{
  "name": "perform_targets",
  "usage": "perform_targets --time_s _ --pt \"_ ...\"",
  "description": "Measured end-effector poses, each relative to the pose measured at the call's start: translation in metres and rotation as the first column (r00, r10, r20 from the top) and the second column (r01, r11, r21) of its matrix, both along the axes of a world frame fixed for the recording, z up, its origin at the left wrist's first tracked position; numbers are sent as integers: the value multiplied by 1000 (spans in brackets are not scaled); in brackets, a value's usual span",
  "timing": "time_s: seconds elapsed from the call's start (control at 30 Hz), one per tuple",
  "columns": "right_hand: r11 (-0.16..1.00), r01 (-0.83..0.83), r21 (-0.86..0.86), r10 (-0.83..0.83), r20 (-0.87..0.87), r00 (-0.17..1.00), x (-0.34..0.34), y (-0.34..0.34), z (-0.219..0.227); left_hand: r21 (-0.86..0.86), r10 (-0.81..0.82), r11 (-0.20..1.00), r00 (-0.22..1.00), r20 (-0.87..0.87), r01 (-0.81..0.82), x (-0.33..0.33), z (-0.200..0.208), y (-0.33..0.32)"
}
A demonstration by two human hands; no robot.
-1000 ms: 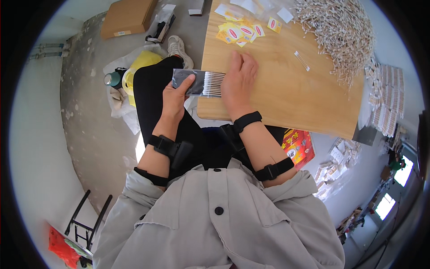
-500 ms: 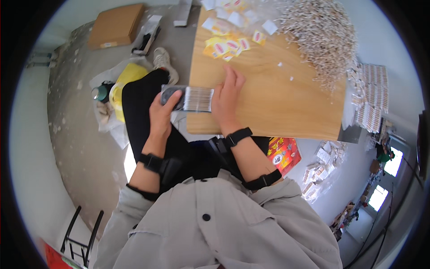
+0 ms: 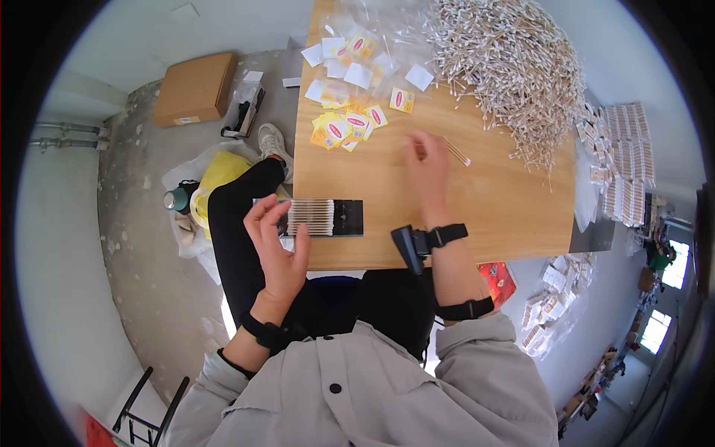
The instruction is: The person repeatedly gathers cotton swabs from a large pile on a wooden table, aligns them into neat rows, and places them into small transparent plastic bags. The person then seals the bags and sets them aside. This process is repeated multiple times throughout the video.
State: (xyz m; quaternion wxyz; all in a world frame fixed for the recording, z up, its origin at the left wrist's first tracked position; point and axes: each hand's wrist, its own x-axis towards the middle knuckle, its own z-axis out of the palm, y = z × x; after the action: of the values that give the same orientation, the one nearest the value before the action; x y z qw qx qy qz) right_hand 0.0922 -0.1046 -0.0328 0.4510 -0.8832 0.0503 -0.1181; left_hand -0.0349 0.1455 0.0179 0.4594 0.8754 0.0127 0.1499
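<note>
My left hand (image 3: 277, 253) grips the left end of a shallow dark tray (image 3: 348, 217) with a clear edge. Its fingers bend over one side, and the thumb presses near a row of cotton swabs (image 3: 316, 216) lying parallel inside. The tray reaches past the table's left edge. Over the middle of the table, my right hand (image 3: 427, 167) is curled with its fingers drawn in; what they hold, if anything, is hidden. Just to its right lie a few loose swabs (image 3: 456, 151) on the wood.
A large heap of swabs (image 3: 514, 67) covers the far right of the wooden table (image 3: 506, 223). Yellow-and-white paper cards (image 3: 337, 130) and clear plastic bags (image 3: 402, 33) lie at the far left. Packed swab bundles (image 3: 625, 160) stand beyond the right edge. A cardboard box (image 3: 195, 89) rests on the floor.
My right hand has left the tray and moved right and farther over the table. The tray now sits lower, at the table's edge, with its dark right end bare. My view has shifted.
</note>
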Motion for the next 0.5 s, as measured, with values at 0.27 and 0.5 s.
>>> perform_targets --time_s 0.27,0.5 --pt "949 -193 -248 175 -93 980 29 62 21 -3 -35 999 997 -64 35 5 2 6" --pt "965 -225 -136 193 -216 957 36 46 27 -64 -38 997 996 -80 33 9 -7 10"
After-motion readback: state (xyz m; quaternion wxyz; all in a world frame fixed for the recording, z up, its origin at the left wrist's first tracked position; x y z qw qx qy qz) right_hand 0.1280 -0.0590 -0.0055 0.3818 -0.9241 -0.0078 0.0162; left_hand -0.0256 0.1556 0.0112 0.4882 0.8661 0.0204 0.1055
